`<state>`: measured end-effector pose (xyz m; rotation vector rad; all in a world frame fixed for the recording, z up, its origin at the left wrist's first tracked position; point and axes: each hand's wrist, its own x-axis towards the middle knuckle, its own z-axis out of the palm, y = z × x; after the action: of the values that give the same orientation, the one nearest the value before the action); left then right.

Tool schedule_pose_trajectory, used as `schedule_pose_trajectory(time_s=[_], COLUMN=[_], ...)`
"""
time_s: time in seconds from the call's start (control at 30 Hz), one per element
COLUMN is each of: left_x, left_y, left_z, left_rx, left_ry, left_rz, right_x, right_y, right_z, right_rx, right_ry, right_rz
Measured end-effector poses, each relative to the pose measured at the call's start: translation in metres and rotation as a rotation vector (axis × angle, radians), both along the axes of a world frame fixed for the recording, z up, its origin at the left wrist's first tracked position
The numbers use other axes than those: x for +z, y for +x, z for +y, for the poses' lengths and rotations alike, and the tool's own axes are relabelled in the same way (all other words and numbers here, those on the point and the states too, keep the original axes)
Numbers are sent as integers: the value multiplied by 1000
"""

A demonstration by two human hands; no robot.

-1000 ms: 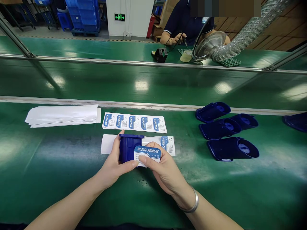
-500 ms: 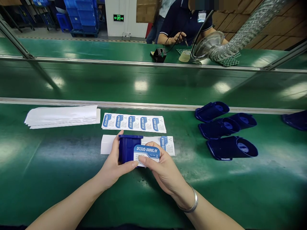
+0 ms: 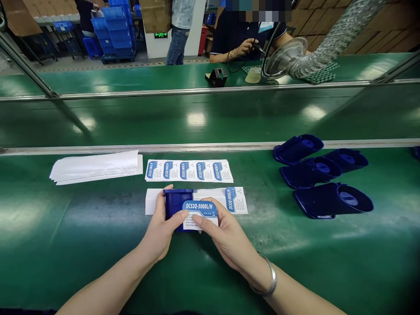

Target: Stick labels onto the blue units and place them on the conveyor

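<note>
My left hand (image 3: 158,234) grips a dark blue plastic housing (image 3: 174,202) by its left side, with the thumb across the front at the label's edge. A blue-and-white sticker label (image 3: 201,210), printed DC52Q-5000L/H, lies over the right part of the housing. My right hand (image 3: 231,238) is closed at the label's right side, its thumb on the label's face and its other fingers mostly hidden behind. How much of the label sticks to the plastic I cannot tell. Behind the hands lies a white label strip (image 3: 236,201) with one label showing at its right end.
A sheet of labels (image 3: 189,171) lies beyond the strip, beside a stack of white paper (image 3: 95,168) at left. Several blue housings (image 3: 315,199) rest at right. Across the metal rail (image 3: 164,91), a person (image 3: 247,41) works near a clear fume hood (image 3: 284,59).
My left thumb has moved up onto the label's left edge. The camera view has shifted, so the table items appear slightly farther right. Across the table, a standing person has come into view.
</note>
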<state>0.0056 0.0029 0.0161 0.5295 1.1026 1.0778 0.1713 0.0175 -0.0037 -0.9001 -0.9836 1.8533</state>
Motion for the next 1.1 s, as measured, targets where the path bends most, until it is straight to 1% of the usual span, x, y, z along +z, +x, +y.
schedule_pose_trajectory(time_s=[0.1,0.2,0.27,0.37,0.47,0.6,0.73,0.87,0.97,1.1], left_x=[1,0,-1,-1,-4,-10,-12,-14,-15,-15], left_y=[-1,-1,1,4,4,0,-1,1,0,-1], left_z=[-1,-2,-3,-4,-4,-3,-3,-3,-3,-4], left_rx=[-42,-69,-66,4,72,46,27,3,-17,-34], left_ry=[-29,4,38,79,77,85,110,108,105,80], left_rz=[-51,-59,-56,-55,-34,-25,-61,-84,-93,-124], right_x=[3,6,8,11,13,14,16,18,19,18], right_y=[2,6,7,10,13,20,22,19,18,17], right_z=[9,16,18,19,21,24,24,21,19,18], right_rx=[8,26,32,32,-11,-111,-117,-191,-244,-264], right_ry=[-28,-44,-11,99,219,396,598,742,807,893], right_rz=[46,70,74,31,-101,-334,-510,-557,-560,-565])
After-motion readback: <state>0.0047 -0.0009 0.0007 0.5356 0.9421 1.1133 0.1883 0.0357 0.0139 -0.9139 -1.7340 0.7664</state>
